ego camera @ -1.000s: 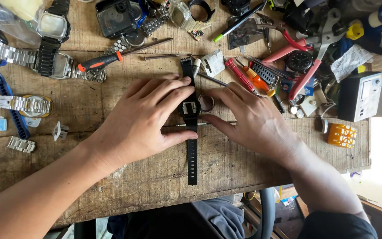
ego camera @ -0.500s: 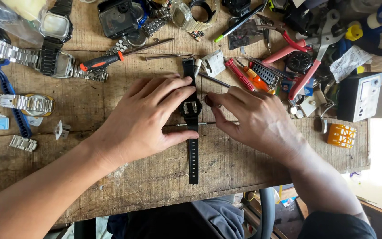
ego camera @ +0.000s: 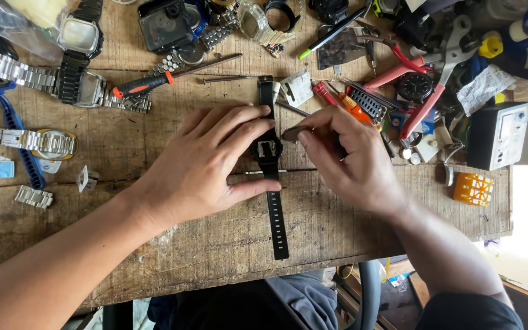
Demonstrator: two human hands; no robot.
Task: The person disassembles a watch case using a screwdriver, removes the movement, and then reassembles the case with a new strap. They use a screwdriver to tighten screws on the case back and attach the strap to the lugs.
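A black watch (ego camera: 267, 150) lies lengthwise on the wooden bench (ego camera: 215, 244), its open back facing up and its strap (ego camera: 278, 226) running toward me. My left hand (ego camera: 209, 162) pins it down, with the fingers over the upper strap and the thumb on the lower strap. My right hand (ego camera: 352, 162) hovers just right of the case. It pinches a small round metal plate (ego camera: 293, 132) between thumb and fingertips, slightly above the watch.
A screwdriver with an orange and black handle (ego camera: 145, 84) lies behind my left hand. Metal-band watches (ego camera: 38, 142) and a blue tool (ego camera: 22, 153) are at the left. Red pliers (ego camera: 407, 70), a white box device (ego camera: 499, 135) and an orange box (ego camera: 473, 189) crowd the right.
My right hand has drawn back a little from the watch case and now holds the round plate up at its fingertips. My left hand stays pressed on the watch.
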